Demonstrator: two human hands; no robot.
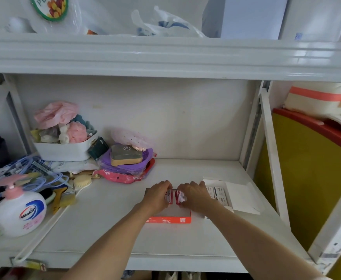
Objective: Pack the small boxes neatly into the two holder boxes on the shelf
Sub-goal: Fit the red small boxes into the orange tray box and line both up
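An orange-red holder box (168, 219) lies on the white shelf (109, 225) in the middle. Over it my left hand (158, 197) grips a small red and white box (168, 197), and my right hand (195, 196) grips another small red and white box (180, 197). The two small boxes stand side by side, almost touching, above the holder's far part. To the right a white holder box (240, 196) lies open, with several small white boxes (218, 194) packed in its left part. My hands hide the inside of the orange-red holder.
At the left stand a hand-soap pump bottle (20, 213), brushes (82, 181), hangers (24, 170), a white basket of cloths (64, 150) and a purple pile with a soap case (126, 158). A shelf upright (270, 150) and a yellow panel (307, 168) close the right side.
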